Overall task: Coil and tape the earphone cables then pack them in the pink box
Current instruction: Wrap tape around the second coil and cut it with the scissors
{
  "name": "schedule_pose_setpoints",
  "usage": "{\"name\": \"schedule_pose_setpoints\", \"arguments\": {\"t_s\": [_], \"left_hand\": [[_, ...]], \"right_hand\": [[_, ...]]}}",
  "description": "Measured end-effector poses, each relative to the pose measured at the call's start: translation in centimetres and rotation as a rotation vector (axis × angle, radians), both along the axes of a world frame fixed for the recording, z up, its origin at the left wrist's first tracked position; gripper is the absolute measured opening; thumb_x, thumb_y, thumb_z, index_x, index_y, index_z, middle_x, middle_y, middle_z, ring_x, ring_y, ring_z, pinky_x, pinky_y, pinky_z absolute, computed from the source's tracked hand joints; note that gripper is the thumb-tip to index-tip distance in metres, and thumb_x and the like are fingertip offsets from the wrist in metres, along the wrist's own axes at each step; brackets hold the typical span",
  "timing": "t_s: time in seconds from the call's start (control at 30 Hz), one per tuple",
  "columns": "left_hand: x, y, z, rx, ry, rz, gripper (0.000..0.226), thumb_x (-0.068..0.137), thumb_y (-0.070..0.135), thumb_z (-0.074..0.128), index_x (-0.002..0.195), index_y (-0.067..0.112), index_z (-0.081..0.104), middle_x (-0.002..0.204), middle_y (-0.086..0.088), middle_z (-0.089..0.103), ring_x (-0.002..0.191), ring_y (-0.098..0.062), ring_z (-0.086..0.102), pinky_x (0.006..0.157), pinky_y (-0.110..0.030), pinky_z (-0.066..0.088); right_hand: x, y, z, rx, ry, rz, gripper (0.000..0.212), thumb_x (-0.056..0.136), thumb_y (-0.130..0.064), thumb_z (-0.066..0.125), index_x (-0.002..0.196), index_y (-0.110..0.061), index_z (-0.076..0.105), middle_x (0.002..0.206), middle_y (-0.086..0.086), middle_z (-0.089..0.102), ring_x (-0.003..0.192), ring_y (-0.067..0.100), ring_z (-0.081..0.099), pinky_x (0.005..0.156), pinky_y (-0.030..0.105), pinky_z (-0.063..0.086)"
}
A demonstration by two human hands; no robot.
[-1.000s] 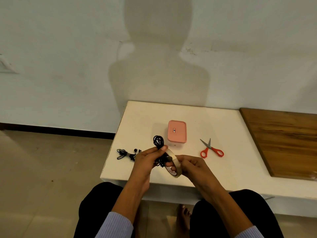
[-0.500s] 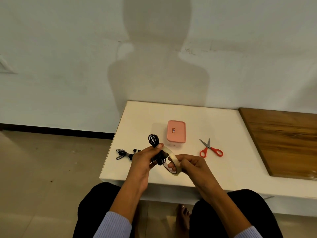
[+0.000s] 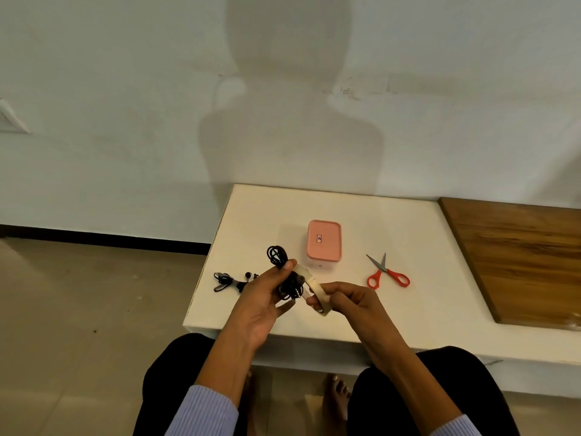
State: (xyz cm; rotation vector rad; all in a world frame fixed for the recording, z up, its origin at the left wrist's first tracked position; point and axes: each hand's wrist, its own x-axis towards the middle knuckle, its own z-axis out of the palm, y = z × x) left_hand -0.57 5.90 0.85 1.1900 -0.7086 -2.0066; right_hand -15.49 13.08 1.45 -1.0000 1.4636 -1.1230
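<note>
Two earphone sets in view. One coiled black earphone cable [image 3: 278,258] is held up over the front-left part of the white table [image 3: 408,234], pinched between thumb and fingers of the left hand [image 3: 264,297]; its loop sticks out above the fingertips, the rest bunches down in front of the palm. Right hand [image 3: 349,300] grips a roll of beige tape [image 3: 316,291], fingers curled round the ring, roll touching the cable bundle. Hands close together, nearly meeting at the tape. Second earphone set [image 3: 231,280], black, loosely tangled, lies on the table near the left edge, just left of the left hand. Pink box [image 3: 323,243], lid on, small label on top, sits on the table just behind the hands. Red-handled scissors [image 3: 388,273] lie right of the box, blades closed, apart from it. Wooden board [image 3: 518,262] on the far right of the table. Person seated, dark trousers, light ribbed sleeves, bare feet under the table edge.
</note>
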Motion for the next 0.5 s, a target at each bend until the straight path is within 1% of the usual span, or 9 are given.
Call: {"name": "schedule_pose_setpoints", "arguments": {"t_s": [0.1, 0.13, 0.2, 0.23, 0.3, 0.33, 0.43, 0.5], "left_hand": [[0.1, 0.5, 0.2, -0.101, -0.113, -0.157, 0.022, 0.079, 0.031, 0.065, 0.098, 0.022, 0.074, 0.096, 0.001, 0.074, 0.105, -0.016, 0.061, 0.096, -0.039, 0.041], [-0.1, 1.0, 0.3, -0.146, -0.155, -0.184, 0.020, 0.080, 0.030, 0.066, 0.096, 0.023, 0.075, 0.096, 0.002, 0.075, 0.104, -0.015, 0.062, 0.094, -0.037, 0.042], [-0.8, 1.9, 0.5, -0.221, -0.209, -0.153, 0.012, 0.083, 0.024, 0.066, 0.090, 0.024, 0.076, 0.091, 0.004, 0.075, 0.096, -0.007, 0.066, 0.091, -0.030, 0.044], [-1.0, 2.2, 0.6, -0.247, -0.218, -0.121, 0.010, 0.083, 0.021, 0.067, 0.087, 0.024, 0.076, 0.087, 0.005, 0.076, 0.090, -0.002, 0.067, 0.089, -0.026, 0.044], [-1.3, 2.4, 0.6, -0.278, -0.225, -0.086, 0.009, 0.083, 0.018, 0.068, 0.083, 0.024, 0.075, 0.082, 0.005, 0.076, 0.080, 0.004, 0.067, 0.086, -0.023, 0.043], [-1.4, 2.4, 0.6, -0.279, -0.223, -0.078, 0.009, 0.083, 0.018, 0.069, 0.084, 0.023, 0.076, 0.081, 0.005, 0.076, 0.079, 0.004, 0.067, 0.087, -0.024, 0.043], [-1.3, 2.1, 0.6, -0.263, -0.203, -0.052, 0.011, 0.081, 0.019, 0.069, 0.090, 0.017, 0.076, 0.084, 0.002, 0.076, 0.087, -0.004, 0.067, 0.099, -0.031, 0.042], [-1.2, 2.0, 0.6, -0.243, -0.188, -0.036, 0.014, 0.081, 0.020, 0.069, 0.092, 0.016, 0.076, 0.085, 0.000, 0.076, 0.092, -0.011, 0.067, 0.100, -0.034, 0.043]], "right_hand": [[-0.1, 0.0, -0.2, 0.022, 0.079, -0.065, 0.026, 0.094, -0.012, 0.050, 0.085, -0.013, 0.074, 0.075, 0.000, 0.073, 0.069, 0.006, 0.062, 0.067, 0.010, 0.049], [0.0, 0.0, -0.3, 0.033, 0.110, -0.075, 0.028, 0.094, -0.014, 0.050, 0.079, -0.012, 0.073, 0.071, 0.001, 0.071, 0.065, 0.006, 0.060, 0.065, 0.010, 0.047], [0.2, -0.1, -0.4, 0.060, 0.133, -0.088, 0.032, 0.093, -0.016, 0.048, 0.071, -0.009, 0.069, 0.065, 0.005, 0.067, 0.062, 0.007, 0.057, 0.063, 0.014, 0.045], [0.4, -0.1, -0.4, 0.069, 0.126, -0.091, 0.032, 0.093, -0.016, 0.047, 0.069, -0.010, 0.068, 0.062, 0.003, 0.066, 0.061, 0.007, 0.056, 0.064, 0.017, 0.046], [0.7, -0.1, -0.3, 0.083, 0.089, -0.092, 0.032, 0.092, -0.014, 0.046, 0.067, -0.011, 0.067, 0.058, 0.000, 0.065, 0.059, 0.008, 0.057, 0.066, 0.022, 0.048], [0.6, -0.1, -0.3, 0.087, 0.073, -0.090, 0.032, 0.092, -0.013, 0.046, 0.069, -0.011, 0.068, 0.059, 0.000, 0.066, 0.060, 0.009, 0.058, 0.069, 0.026, 0.050], [0.4, -0.2, -0.3, 0.082, 0.032, -0.060, 0.029, 0.091, -0.015, 0.048, 0.077, -0.009, 0.072, 0.067, 0.004, 0.069, 0.067, 0.014, 0.060, 0.077, 0.035, 0.051], [0.3, -0.2, -0.3, 0.071, -0.005, -0.038, 0.028, 0.092, -0.014, 0.049, 0.082, -0.008, 0.074, 0.074, 0.007, 0.071, 0.071, 0.017, 0.060, 0.078, 0.035, 0.051]]}}
